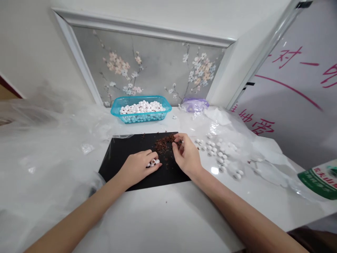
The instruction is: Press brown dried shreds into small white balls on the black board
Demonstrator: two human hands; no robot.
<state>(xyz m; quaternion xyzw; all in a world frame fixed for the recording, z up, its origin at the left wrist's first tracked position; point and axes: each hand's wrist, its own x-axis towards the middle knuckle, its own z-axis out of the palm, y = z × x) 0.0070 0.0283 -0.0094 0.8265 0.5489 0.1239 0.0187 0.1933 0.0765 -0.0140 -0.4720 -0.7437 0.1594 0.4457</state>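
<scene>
My left hand (140, 167) rests on a black mat (118, 151), its fingers curled round several small white balls (153, 162); reddish-brown specks show among them. At the mat's far right side, my right hand (188, 154) reaches over a heap of reddish-brown crumbly bits (163, 143). The thumb and fingers of that hand are bent towards each other at the heap's edge, and a trace of white shows by them. What lies inside its grasp is mostly hidden.
A blue plastic basket (115, 110) full of white balls stands behind the mat. Loose white balls (220, 154) lie to the right, near clear plastic bags (218, 117) and a purple package (195, 104). A green-labelled bottle (319, 181) lies far right; plastic sheeting (47, 151) covers the left.
</scene>
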